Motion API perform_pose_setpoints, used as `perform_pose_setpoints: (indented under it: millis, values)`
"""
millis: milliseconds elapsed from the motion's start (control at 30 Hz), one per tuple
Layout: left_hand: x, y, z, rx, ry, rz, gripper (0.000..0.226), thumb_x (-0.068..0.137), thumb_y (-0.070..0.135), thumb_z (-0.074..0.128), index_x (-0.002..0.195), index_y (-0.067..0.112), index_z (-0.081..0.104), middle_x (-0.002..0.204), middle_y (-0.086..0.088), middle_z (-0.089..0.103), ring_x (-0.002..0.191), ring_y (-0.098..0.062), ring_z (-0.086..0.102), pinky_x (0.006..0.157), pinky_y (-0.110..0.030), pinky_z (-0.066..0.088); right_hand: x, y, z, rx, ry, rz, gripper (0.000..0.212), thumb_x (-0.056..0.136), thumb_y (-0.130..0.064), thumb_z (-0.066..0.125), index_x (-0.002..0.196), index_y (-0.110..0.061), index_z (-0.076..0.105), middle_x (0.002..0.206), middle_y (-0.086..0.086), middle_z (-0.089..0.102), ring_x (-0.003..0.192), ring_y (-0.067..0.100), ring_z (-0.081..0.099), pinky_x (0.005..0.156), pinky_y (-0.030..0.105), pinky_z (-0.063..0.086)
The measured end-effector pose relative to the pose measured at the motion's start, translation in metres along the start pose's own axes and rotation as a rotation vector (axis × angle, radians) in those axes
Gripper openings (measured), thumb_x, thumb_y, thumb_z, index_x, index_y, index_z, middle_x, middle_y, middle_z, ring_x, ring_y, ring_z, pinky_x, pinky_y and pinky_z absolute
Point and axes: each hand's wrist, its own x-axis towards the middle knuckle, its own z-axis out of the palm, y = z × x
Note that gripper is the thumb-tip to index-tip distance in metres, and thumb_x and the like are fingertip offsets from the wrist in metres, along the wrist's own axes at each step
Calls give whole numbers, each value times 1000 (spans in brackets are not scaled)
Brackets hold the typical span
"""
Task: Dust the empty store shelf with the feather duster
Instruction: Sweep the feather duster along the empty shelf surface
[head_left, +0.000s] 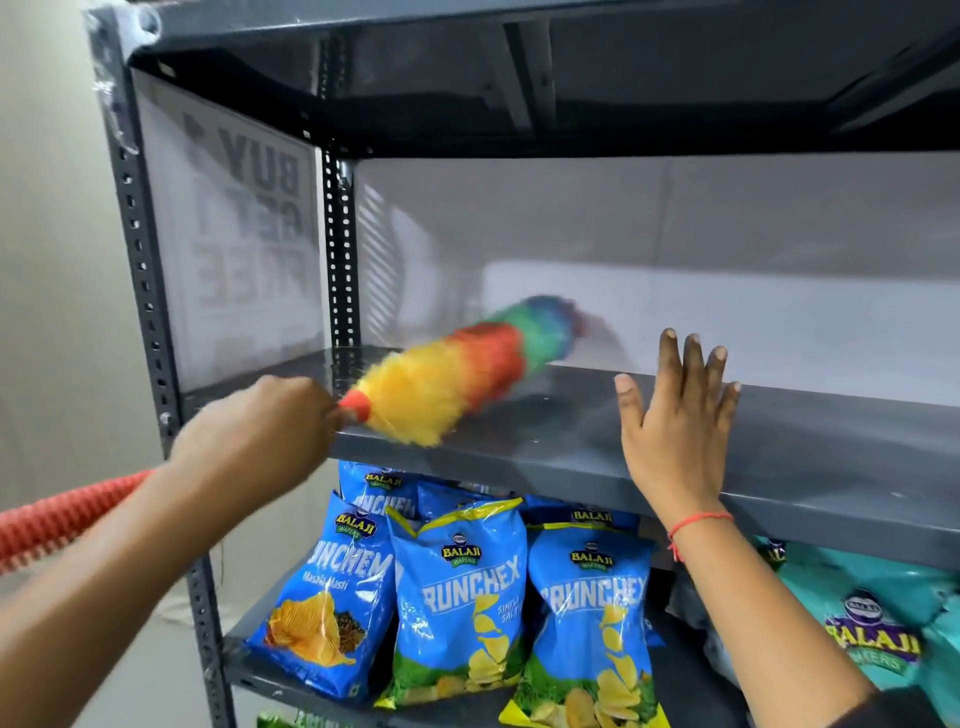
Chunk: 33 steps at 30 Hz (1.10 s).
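Observation:
A grey metal shelf (810, 452) with nothing standing on it runs across the middle of the view. The rainbow feather duster (467, 371) lies slanted on its left part, head blurred, tip pointing to the back wall. My left hand (260, 423) is closed around the duster just below its orange collar, at the shelf's front left edge. The duster's ribbed orange handle (57, 519) sticks out behind my wrist to the lower left. My right hand (675, 415) rests flat on the shelf's front edge with fingers spread, holding nothing.
Blue chip bags (457, 597) stand in a row on the shelf below, with teal bags (872, 629) at the right. A perforated grey upright (143, 291) frames the left side, another shelf (519, 78) sits overhead, and a translucent side panel (244, 234) shows reversed lettering.

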Motion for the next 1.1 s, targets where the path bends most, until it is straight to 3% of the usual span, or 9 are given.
perform_pose_setpoints:
  millis: [133,300,400,500,600,733,900,1000,1100]
  values:
    - [-17,19,22,179,-77,86,44,95,54,32,109,27,64,90,3,69,62,-15,63,44,-21,40,-3,0,2,-64,-58,-60,69,92,-55,21,141,-7,30,146,25,29,136,43,15,104,63,11]
    - [-5,-4,11,365,5,-12,24,96,20,44,111,18,63,97,-5,70,93,-27,71,64,-34,52,-4,-7,4,-242,-292,-23,74,89,-59,15,146,-12,17,153,19,9,139,34,-4,105,62,-1]
    - [-3,-18,-7,282,107,-113,25,97,26,45,105,15,66,68,-3,56,84,-31,71,58,-31,44,-3,-21,12,-175,-302,-63,71,92,-59,18,147,-14,13,154,19,7,139,34,-5,106,61,-2]
    - [-20,-10,-11,163,164,-144,38,96,44,42,98,14,65,78,-12,62,83,-36,69,60,-30,41,-6,-52,22,-21,-268,-152,69,93,-57,26,146,-14,16,152,20,15,139,36,3,106,60,-2]
    - [-31,-4,-7,193,90,-95,36,96,47,40,101,20,64,91,-10,67,83,-34,67,59,-30,41,-11,-84,37,68,-279,-231,72,90,-60,22,145,-13,19,150,21,22,138,37,10,106,60,1]
    - [-26,-31,6,187,-69,-189,30,97,39,45,97,15,63,77,-4,58,69,-27,55,61,-31,43,-12,-109,52,121,-301,-277,73,89,-60,22,144,-12,24,149,23,24,138,37,11,106,60,-1]
    - [-16,-64,-9,150,48,-356,26,94,27,53,99,5,65,78,-12,61,80,-33,68,68,-35,52,-9,-117,56,25,-387,-302,70,93,-57,19,147,-16,3,154,17,4,140,31,-7,108,55,-7]
    - [-12,-57,-12,150,88,-318,28,96,32,49,90,9,65,62,-2,48,67,-29,61,60,-31,48,-6,-128,62,10,-401,-326,71,93,-58,17,147,-16,1,154,17,4,140,31,-6,108,54,-5]
    - [-11,-45,-7,191,32,-239,28,97,37,45,87,17,62,63,2,49,61,-22,55,52,-28,42,-6,-146,71,35,-418,-374,71,92,-58,19,147,-17,-1,155,16,1,140,30,-8,108,54,-8]
